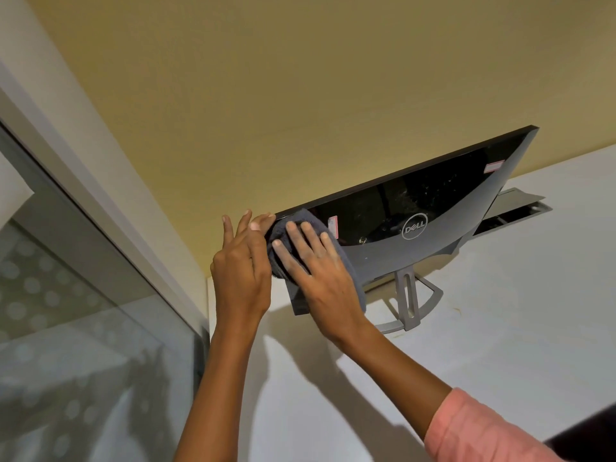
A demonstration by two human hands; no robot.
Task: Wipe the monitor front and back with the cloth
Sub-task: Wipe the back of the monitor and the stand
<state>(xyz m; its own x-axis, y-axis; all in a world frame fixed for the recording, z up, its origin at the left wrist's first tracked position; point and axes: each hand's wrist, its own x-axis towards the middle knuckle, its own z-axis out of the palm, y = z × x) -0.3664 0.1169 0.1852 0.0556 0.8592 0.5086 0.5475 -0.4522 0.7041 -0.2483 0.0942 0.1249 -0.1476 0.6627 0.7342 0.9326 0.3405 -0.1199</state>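
A black monitor (433,208) stands on a white desk (500,345) with its glossy back and logo turned toward me, on a grey stand (408,301). My right hand (316,265) lies flat with straight fingers on a dark grey cloth (353,281), pressing it against the left part of the monitor's back. My left hand (241,261) rests at the monitor's left edge, its fingers mostly straight and touching the upper left corner. The screen side faces the wall and is hidden.
A yellow wall (300,95) rises close behind the monitor. A frosted glass partition (83,328) with a pale frame runs along the left. An open grey cable tray (513,211) is set in the desk behind the monitor on the right.
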